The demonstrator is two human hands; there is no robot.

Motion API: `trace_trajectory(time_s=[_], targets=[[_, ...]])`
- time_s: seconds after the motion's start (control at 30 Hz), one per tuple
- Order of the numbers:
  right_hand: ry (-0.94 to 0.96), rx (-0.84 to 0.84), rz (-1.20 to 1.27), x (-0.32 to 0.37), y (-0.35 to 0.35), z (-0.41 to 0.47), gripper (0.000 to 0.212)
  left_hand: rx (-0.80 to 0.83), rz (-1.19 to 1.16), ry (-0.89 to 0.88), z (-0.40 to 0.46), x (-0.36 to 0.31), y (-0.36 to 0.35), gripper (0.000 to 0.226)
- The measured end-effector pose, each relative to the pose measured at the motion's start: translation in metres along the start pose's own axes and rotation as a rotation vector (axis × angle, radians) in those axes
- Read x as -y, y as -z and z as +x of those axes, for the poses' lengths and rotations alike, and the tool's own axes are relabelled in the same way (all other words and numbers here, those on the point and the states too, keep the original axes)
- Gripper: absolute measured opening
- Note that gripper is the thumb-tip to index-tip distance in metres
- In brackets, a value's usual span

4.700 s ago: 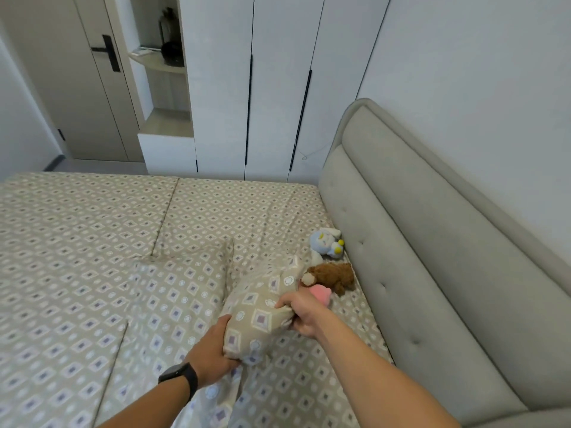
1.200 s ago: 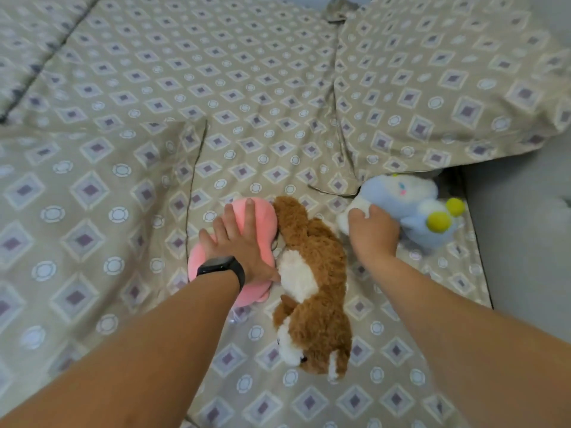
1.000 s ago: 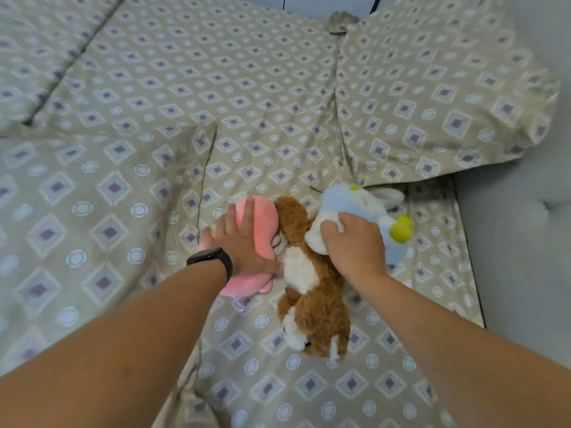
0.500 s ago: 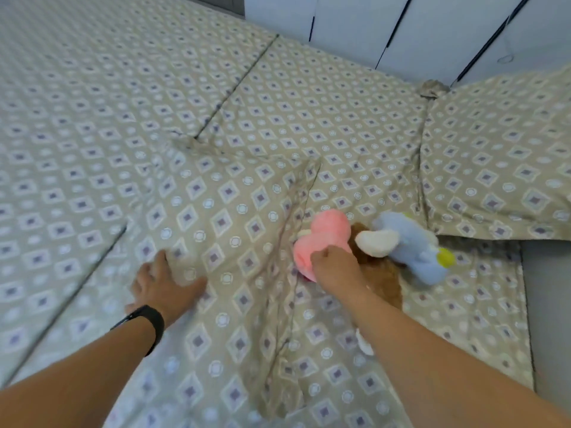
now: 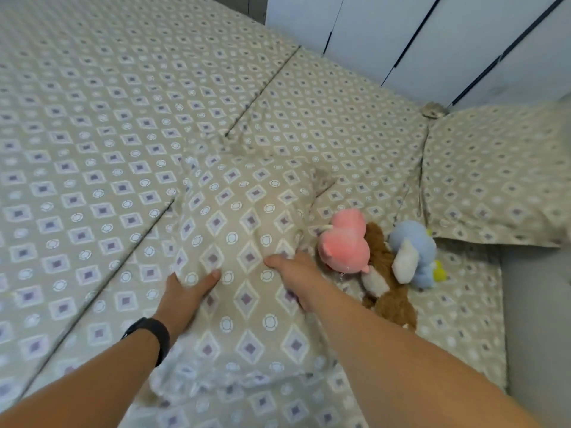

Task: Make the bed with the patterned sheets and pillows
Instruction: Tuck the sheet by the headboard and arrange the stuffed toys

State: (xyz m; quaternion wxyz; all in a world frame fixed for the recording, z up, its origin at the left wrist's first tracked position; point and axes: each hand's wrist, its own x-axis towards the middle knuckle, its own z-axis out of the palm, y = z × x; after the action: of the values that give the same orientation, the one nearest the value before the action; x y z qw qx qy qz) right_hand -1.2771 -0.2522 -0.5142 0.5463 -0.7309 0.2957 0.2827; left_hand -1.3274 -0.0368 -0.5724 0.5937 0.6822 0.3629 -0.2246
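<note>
Both hands have left the soft toys and come onto the near pillow [image 5: 247, 257]: half a second ago my right hand [image 5: 296, 273] was on the pink toy [image 5: 344, 242] and my left hand [image 5: 185, 291] lay flat further left. Now the left hand grips the pillow's left side, thumb on top and fingers tucked beneath, while the right hand rests on its right side; whether those fingers curl under, I cannot tell. I judge this two-sided hold is for lifting or plumping. Just right of the pillow the pink toy, a brown toy [image 5: 389, 291] and a blue toy [image 5: 414, 251] sit bunched together, clear of its path. Beyond them, far right of the pillow, a second pillow [image 5: 494, 180] lies on the patterned sheet [image 5: 92, 118].
</note>
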Motion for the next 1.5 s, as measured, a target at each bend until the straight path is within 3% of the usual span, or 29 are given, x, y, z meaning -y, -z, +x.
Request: trace_trajectory(time_s=[0.1,0.23,0.3,0.4,0.67,0.83,1.0,1.1,1.23,1.3,1.37,1.5], targets=[[0.056,-0.071,-0.158,0.043,0.033,-0.058,0.012,0.058,-0.061,0.009,-0.045,-0.033,-0.002,0.093],[0.143,-0.276,-0.352,0.101,0.084,-0.182,0.055,0.165,-0.04,-0.001,-0.161,-0.097,-0.006,0.106],[0.15,-0.338,-0.37,0.108,0.113,-0.237,0.051,0.241,-0.005,-0.036,-0.216,-0.119,-0.013,0.106],[0.208,-0.492,-0.31,0.091,0.162,-0.311,0.037,0.378,0.084,-0.091,-0.289,-0.137,-0.041,0.095],[0.207,-0.786,-0.394,0.029,0.267,-0.395,0.037,0.723,0.254,-0.159,-0.38,-0.128,-0.137,0.056],[0.165,-0.909,-0.453,-0.018,0.332,-0.429,0.029,0.794,0.444,-0.161,-0.419,-0.113,-0.208,0.071],[0.157,-0.972,-0.503,-0.061,0.404,-0.44,0.027,0.871,0.647,-0.078,-0.449,-0.103,-0.275,0.065],[0.108,-0.895,-0.481,-0.092,0.445,-0.432,0.039,0.898,0.796,-0.068,-0.454,-0.096,-0.308,0.06],[-0.396,-0.622,-0.515,-0.177,0.498,-0.389,0.067,0.876,0.924,-0.09,-0.461,-0.08,-0.334,0.063],[-0.551,-0.571,-0.492,-0.213,0.498,-0.367,0.062,0.865,0.975,-0.086,-0.461,-0.071,-0.337,0.062],[-0.526,-0.457,-0.494,-0.224,0.482,-0.346,0.044,0.87,1.021,-0.083,-0.455,-0.067,-0.341,0.06],[-0.416,-0.205,-0.567,-0.216,0.442,-0.307,0.039,0.8,1.045,-0.082,-0.437,-0.071,-0.349,0.058]])
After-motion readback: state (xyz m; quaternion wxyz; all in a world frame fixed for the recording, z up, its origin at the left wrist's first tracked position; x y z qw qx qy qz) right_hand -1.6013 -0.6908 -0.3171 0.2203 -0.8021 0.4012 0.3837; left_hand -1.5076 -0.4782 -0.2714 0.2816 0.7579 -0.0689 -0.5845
